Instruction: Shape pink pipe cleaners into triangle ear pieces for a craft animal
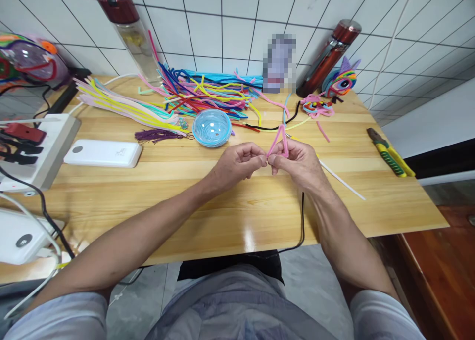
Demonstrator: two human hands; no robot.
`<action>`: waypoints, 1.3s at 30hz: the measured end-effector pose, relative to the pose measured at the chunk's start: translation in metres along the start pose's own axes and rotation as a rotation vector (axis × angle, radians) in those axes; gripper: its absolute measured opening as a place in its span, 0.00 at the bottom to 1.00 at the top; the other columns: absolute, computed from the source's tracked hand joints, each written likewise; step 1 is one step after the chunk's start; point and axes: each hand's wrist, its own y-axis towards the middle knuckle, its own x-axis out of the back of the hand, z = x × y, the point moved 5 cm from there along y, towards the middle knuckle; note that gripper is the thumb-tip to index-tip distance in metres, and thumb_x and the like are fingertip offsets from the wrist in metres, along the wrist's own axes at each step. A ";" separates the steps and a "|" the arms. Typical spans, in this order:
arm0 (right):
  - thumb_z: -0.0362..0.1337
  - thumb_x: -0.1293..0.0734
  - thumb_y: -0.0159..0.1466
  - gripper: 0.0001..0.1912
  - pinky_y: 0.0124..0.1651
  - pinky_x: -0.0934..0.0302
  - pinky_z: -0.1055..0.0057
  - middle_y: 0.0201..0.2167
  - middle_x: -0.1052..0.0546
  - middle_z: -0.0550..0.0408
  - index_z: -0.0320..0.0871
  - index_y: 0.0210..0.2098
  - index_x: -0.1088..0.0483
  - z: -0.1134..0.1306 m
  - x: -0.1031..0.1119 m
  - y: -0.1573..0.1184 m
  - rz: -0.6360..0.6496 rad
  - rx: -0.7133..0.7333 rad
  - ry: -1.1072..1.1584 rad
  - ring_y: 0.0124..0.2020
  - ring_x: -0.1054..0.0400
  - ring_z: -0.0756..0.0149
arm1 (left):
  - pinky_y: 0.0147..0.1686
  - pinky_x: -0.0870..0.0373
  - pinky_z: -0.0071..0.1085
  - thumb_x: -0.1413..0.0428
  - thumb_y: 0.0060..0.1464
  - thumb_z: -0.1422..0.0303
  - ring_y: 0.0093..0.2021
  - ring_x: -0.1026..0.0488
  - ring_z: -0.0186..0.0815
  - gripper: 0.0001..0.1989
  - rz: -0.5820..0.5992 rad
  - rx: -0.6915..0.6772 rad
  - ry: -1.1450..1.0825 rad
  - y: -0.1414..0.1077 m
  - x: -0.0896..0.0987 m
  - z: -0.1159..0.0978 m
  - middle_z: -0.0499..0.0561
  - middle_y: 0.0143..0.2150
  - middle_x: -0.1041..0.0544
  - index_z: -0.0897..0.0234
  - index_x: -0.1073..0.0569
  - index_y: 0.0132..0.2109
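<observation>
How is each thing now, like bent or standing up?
Pink pipe cleaner: bent into a triangle
Left hand: pinching it
Right hand: pinching it
Clear bottle: standing, lid on
Red bottle: standing, lid on
Blue bowl: right way up
Pliers: lying down
Power strip: plugs in

On my view of the wooden table (222, 216), I have a white power bank (102, 153) lying flat at nine o'clock, with a power strip (61, 149) farther out on that same line, red and black plugs seated in it, and a second power bank (17, 238) between eight and nine beside a white cable (55, 253). Between ten and eleven I see a clear bottle (135, 48) with a dark red lid, a pixelated object (278, 63) stands at one, and a red thermos (326, 60) leans in my picture between one and two, all before the white tiled wall (239, 28).
</observation>
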 end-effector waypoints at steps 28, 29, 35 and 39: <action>0.37 0.24 0.52 0.05 0.27 0.34 0.71 0.20 0.21 0.59 0.44 0.28 0.20 -0.003 0.001 -0.002 -0.027 -0.005 -0.041 0.20 0.28 0.68 | 0.25 0.41 0.26 0.35 0.50 0.63 0.23 0.37 0.26 0.09 -0.005 0.006 -0.028 0.005 0.004 0.003 0.43 0.23 0.29 0.63 0.23 0.32; 0.37 0.24 0.51 0.05 0.27 0.34 0.71 0.20 0.21 0.59 0.44 0.28 0.20 -0.003 0.000 -0.002 -0.028 -0.011 -0.038 0.20 0.28 0.68 | 0.25 0.40 0.26 0.34 0.50 0.63 0.23 0.37 0.26 0.09 0.002 0.001 -0.041 0.005 0.003 0.003 0.43 0.23 0.29 0.63 0.23 0.32; 0.38 0.22 0.52 0.07 0.30 0.31 0.70 0.21 0.19 0.58 0.44 0.29 0.20 -0.004 0.004 0.001 -0.054 -0.015 0.071 0.20 0.28 0.69 | 0.24 0.41 0.25 0.31 0.53 0.61 0.24 0.37 0.26 0.14 0.019 -0.040 -0.080 0.002 -0.004 0.000 0.42 0.27 0.28 0.63 0.24 0.40; 0.40 0.21 0.53 0.09 0.30 0.30 0.69 0.27 0.17 0.56 0.43 0.30 0.19 -0.007 0.006 0.001 -0.064 -0.010 0.119 0.21 0.27 0.69 | 0.23 0.43 0.24 0.29 0.54 0.59 0.24 0.38 0.24 0.17 -0.066 -0.144 -0.011 0.001 -0.004 -0.001 0.47 0.34 0.22 0.63 0.23 0.44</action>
